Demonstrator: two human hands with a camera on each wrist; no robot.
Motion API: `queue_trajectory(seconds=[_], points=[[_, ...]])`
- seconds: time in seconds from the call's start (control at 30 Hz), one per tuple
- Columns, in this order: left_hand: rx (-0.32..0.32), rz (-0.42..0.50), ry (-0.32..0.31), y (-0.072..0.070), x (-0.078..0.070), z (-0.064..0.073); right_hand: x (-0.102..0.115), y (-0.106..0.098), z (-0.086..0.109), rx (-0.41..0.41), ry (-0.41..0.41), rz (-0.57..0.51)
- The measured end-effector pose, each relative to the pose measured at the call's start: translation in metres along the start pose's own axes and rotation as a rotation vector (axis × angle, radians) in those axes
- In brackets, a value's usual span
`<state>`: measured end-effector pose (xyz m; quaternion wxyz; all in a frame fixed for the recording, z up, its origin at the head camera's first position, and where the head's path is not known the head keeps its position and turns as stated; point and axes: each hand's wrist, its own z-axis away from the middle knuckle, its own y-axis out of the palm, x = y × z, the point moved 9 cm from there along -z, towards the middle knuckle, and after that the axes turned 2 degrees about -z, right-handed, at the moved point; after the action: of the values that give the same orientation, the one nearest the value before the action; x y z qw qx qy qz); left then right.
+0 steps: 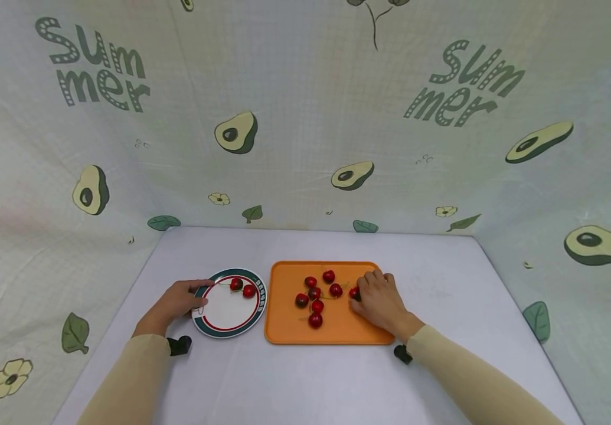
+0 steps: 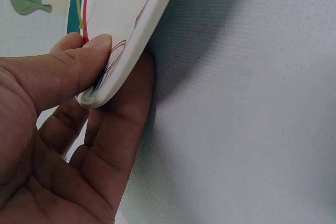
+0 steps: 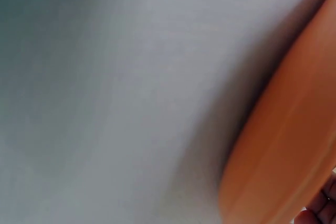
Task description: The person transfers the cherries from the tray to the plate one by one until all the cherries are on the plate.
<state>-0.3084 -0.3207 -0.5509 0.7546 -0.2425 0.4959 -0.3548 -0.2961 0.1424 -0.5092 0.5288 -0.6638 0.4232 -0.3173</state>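
My left hand (image 1: 172,301) grips the left rim of a round white plate (image 1: 225,316) with a green and red border. In the left wrist view its thumb (image 2: 79,69) lies on top of the rim, with fingers curled beneath. Two red cherries (image 1: 249,291) with stems rest on the plate. Over the right part of an orange tray (image 1: 286,277), my right hand (image 1: 382,301) pinches a dark red cherry (image 1: 355,292), partly hidden by the fingers. Several more cherries (image 1: 315,320) lie in the tray's middle. The right wrist view shows mostly the tray's side (image 3: 283,156).
Plate and tray sit side by side on a white table (image 1: 262,383), with a narrow gap between them. A patterned cloth (image 1: 294,88) with avocados hangs behind and around the table.
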Motion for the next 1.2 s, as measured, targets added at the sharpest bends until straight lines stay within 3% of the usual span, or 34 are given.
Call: queue_trajectory(seconds=[0.53, 0.9, 1.2], points=[[-0.005, -0.01, 0.004, 0.0, 0.002, 0.0, -0.005, -0.012, -0.01, -0.099, -0.002, 0.004], [-0.015, -0.006, 0.026, -0.001, 0.001, 0.0, -0.002, -0.02, -0.02, -0.093, 0.008, 0.003], [-0.015, 0.003, 0.026, -0.001, 0.002, -0.002, 0.014, -0.026, -0.032, -0.092, -0.025, 0.01]])
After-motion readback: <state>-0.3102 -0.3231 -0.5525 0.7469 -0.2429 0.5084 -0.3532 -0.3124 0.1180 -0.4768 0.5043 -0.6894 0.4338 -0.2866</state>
